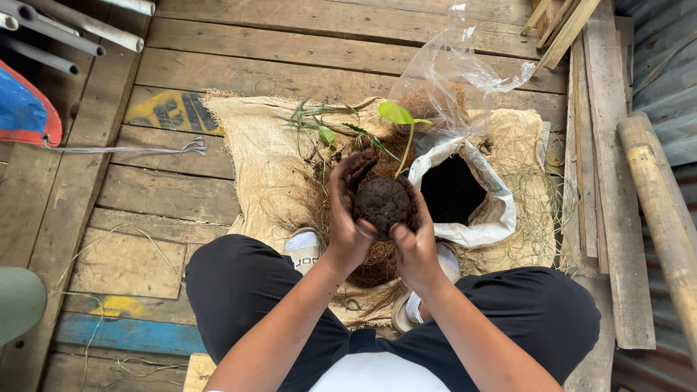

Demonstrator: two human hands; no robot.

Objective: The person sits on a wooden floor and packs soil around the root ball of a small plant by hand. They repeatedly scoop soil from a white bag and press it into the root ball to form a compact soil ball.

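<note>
Cupping a dark soil ball (382, 203) from both sides, the person holds it just above a mound of brown coconut fibre (374, 261) that lies on a burlap sheet (254, 145). The ball sits between the palms so that the loose earth stays packed; a thin seedling (404, 138) with a bright green leaf stands upright out of its top, and the upright hold keeps that stem from bending.

The left hand (348, 210) curves round the ball's left flank, fingers bent well over its upper edge and dusted with soil. The right hand (415, 236) closes on the right and lower side, thumb pressing the front. Neither hand is clenched: both are half curled, moulded to the round shape, and they meet the ball all along palms and fingers.

Taking the soil ball as the mark: just to its right stands a white sack (472, 218) rolled open, dark soil showing inside, near enough for a short reach. Beyond the ball, further from the person, lies a clear plastic bag (454, 72) with more fibre in it. To the ball's upper left, a few cut green sprigs (319, 120) rest on the burlap. Below the ball, the person's knees in black trousers (247, 290) spread either side, shoes tucked near the fibre. All of it rests on a plank floor (167, 189).
</note>
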